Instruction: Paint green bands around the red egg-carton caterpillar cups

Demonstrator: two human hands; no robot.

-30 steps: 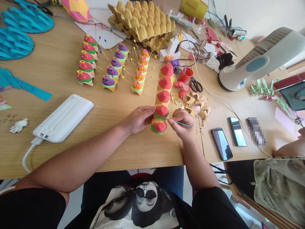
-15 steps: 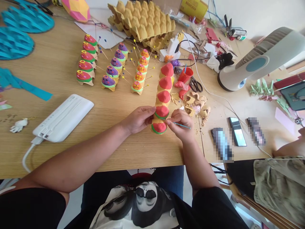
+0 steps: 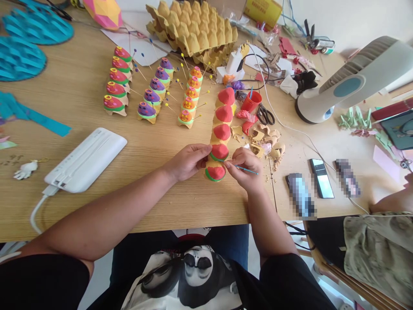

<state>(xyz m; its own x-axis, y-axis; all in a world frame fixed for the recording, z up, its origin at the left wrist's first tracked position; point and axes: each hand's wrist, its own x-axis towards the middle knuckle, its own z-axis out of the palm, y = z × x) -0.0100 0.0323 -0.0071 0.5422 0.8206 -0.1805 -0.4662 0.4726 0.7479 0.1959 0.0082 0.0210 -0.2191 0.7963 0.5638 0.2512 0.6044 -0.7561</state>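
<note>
A strip of egg-carton cups with red clay caps stands in front of me, and the two nearest caps have green lower edges. Gripping the strip's left side near the second cup is my left hand, its thumb on top. On the other side my right hand pinches a thin teal stick tool. The tool's tip end points at the gap between the two nearest cups; whether it touches the clay is hard to see.
Finished caterpillar-like strips, red, purple and orange, stand to the left. A power bank lies nearer. Rightward are a red cup, scissors, carton scraps, phones and a fan. Another person's arm shows far right.
The strip's far end has shifted very slightly toward me. Both hands keep their hold and have hardly moved.
</note>
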